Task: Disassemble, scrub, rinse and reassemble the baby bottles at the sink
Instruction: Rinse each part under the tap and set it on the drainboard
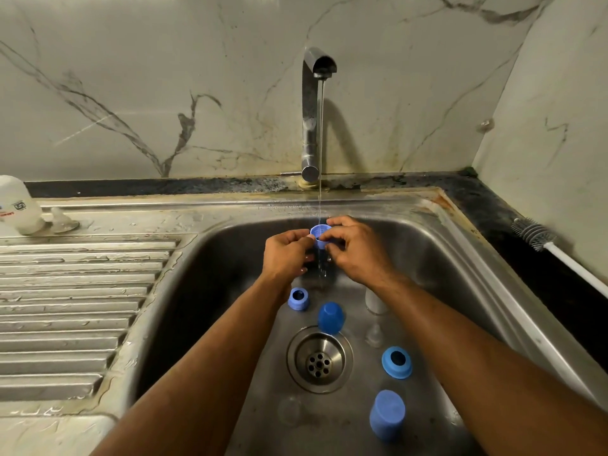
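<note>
Both hands hold a small light-blue bottle ring [320, 234] under the thin stream from the tap [312, 113], over the steel sink [210, 274]. My left hand [287, 256] pinches its left side and my right hand [355, 251] pinches its right side. Water runs through the ring. On the sink floor lie another light-blue ring [298, 299], a dark-blue cap [331, 318], a blue ring [396, 362], a blue cap [387, 415], clear teats [374, 335] and a white bottle [375, 302] partly hidden by my right forearm.
A drain [318, 359] sits in the middle of the sink floor. On the ribbed drainboard [75, 304] at the left stand a white bottle [16, 205] and a clear teat [61, 220]. A bottle brush [539, 238] lies on the dark counter at the right.
</note>
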